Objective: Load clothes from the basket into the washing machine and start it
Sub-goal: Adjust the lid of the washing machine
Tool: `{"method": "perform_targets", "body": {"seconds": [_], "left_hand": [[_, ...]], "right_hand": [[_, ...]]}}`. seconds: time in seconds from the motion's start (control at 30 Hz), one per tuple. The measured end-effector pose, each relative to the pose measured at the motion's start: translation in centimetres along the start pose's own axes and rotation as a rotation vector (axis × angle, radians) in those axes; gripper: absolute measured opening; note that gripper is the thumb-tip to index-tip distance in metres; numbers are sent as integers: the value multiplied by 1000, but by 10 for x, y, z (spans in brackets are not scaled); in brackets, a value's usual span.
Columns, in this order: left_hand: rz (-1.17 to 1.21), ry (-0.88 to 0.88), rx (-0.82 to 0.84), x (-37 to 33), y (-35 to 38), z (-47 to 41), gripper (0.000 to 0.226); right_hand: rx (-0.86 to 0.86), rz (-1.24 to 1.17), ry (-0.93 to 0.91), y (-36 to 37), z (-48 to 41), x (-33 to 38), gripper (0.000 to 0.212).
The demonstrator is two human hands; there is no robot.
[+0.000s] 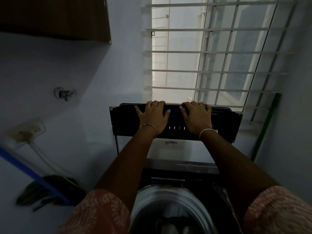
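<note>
The top-loading washing machine stands below me with its dark lid [175,121] raised upright against the window. My left hand [152,116] and my right hand [196,116] both grip the lid's top edge, fingers curled over it. Small white lights show on the lid between my wrists. Below, the round drum [170,208] lies exposed, with dark clothes [170,225] inside at the bottom of the view. The basket is out of sight.
A barred window [211,53] is right behind the lid. A tap [65,93] and a wall socket [27,130] with a cable are on the left wall. A blue pole [33,174] leans at the left, a green one [266,125] at the right.
</note>
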State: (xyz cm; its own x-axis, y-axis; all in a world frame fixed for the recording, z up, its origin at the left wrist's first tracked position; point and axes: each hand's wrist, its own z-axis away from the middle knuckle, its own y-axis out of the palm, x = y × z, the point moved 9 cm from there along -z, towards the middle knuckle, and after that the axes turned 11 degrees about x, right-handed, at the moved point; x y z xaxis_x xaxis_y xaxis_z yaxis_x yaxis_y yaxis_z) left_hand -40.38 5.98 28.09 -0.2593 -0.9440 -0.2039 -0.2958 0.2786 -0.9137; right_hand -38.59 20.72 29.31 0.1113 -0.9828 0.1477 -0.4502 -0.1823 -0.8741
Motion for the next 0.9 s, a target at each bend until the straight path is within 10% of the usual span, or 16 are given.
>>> {"method": "perform_targets", "body": {"seconds": [0.5, 0.9], "left_hand": [[18, 13, 42, -3, -29, 87, 22], [21, -46, 114, -3, -13, 192, 45]], "right_hand": [[17, -72, -9, -30, 89, 13, 34], [177, -14, -77, -24, 195, 31, 36]]}}
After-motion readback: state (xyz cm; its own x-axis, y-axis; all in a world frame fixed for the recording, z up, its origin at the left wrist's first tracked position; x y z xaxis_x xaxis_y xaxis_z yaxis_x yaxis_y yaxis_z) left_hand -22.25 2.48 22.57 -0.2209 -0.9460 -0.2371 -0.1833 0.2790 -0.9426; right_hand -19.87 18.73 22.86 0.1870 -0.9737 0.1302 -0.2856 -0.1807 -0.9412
